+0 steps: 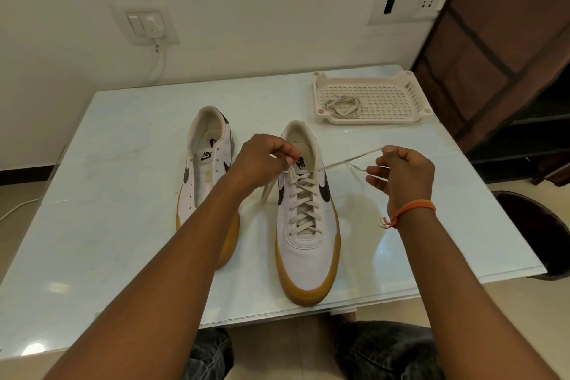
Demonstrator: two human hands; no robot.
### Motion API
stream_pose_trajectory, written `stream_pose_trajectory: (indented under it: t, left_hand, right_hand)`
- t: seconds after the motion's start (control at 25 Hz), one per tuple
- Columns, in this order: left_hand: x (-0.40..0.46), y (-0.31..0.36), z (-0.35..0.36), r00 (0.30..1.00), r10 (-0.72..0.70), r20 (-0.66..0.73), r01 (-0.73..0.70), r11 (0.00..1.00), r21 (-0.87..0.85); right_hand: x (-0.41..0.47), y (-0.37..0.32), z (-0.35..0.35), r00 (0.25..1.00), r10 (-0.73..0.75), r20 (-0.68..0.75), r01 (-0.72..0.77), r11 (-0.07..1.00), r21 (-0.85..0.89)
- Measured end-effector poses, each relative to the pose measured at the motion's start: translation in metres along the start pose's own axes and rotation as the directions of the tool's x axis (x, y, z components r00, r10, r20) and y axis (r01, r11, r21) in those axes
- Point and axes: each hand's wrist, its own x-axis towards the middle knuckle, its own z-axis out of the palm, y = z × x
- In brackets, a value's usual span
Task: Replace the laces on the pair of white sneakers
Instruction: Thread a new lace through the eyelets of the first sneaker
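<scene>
- Two white low-top leather sneakers with black swoosh marks and tan gum soles stand side by side on a pale glossy glass-topped desk (123, 225), toes toward the person.
- The right-hand sneaker (308, 244) is laced with a flat off-white lace (303, 200) criss-crossing nearly to the top eyelets; both loose ends come out near the tongue.
- The left hand (265, 160) hovers over that sneaker's collar, fingers curled, pinching one lace end at the top eyelets. The fingertips face away, so the exact grip is hard to make out. A stretch of lace hangs below the wrist, along the sneaker's left side.
- The right hand (401, 176) is held to the right of the sneaker, off the desk, fingers curled, gripping the other lace end, which runs taut from the eyelets up to the thumb. The tip loops back by the fingers; how it is folded is unclear.
- An orange thread bracelet (410, 210) circles the right wrist.
- The left-hand sneaker (206, 170) has bare eyelets and no lace; the left forearm hides its toe and much of its right flank.
- A cream perforated plastic tray (370, 95) sits at the desk's far right corner, holding a second loosely coiled off-white lace (342, 106).
- On the wall behind, a white switch plate (148, 25) has a plug and cord.
- The person's knees in dark trousers are cut off at the bottom edge.
</scene>
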Motion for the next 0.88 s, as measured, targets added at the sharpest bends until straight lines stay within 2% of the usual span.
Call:
stream_pose_trajectory:
  t: [0.16,0.24,0.28,0.32,0.4,0.44,0.6,0.72,0.88]
  left_hand:
    - [-0.002,0.004,-0.002,0.999,0.038,0.02,-0.04,0.995,0.09]
    - [-0.003,0.006,-0.001,0.999,0.044,0.02,-0.046,0.989,0.142]
    - [-0.002,0.006,0.0,0.999,0.048,0.022,-0.051,0.984,0.169]
    - [-0.002,0.006,0.001,0.998,0.055,0.028,-0.06,0.977,0.204]
    - [-0.004,0.008,0.003,0.995,0.083,0.048,-0.093,0.961,0.261]
    - [-0.004,0.007,0.003,0.993,0.101,0.066,-0.116,0.952,0.285]
    - [-0.006,0.009,0.002,0.99,0.112,0.087,-0.135,0.931,0.34]
    - [-0.003,0.007,0.003,0.995,0.092,0.043,-0.101,0.938,0.333]
    - [-0.002,0.005,0.004,0.997,0.076,0.02,-0.079,0.953,0.292]
  right_hand:
    - [-0.002,0.001,0.002,1.0,-0.027,0.006,0.028,0.99,-0.136]
    - [-0.012,0.004,0.008,0.988,-0.107,0.108,0.129,0.965,-0.229]
    - [-0.017,0.009,0.013,0.963,-0.178,0.2,0.232,0.929,-0.289]
    - [-0.022,0.014,0.018,0.915,-0.264,0.306,0.367,0.858,-0.358]
    - [-0.028,0.026,0.028,0.759,-0.432,0.488,0.641,0.629,-0.44]
    - [-0.03,0.031,0.032,0.686,-0.491,0.538,0.726,0.519,-0.452]
    - [-0.031,0.038,0.037,0.523,-0.604,0.602,0.837,0.228,-0.498]
    - [-0.026,0.039,0.036,0.445,-0.582,0.681,0.87,0.098,-0.484]
    - [-0.021,0.034,0.035,0.454,-0.461,0.762,0.865,0.022,-0.502]
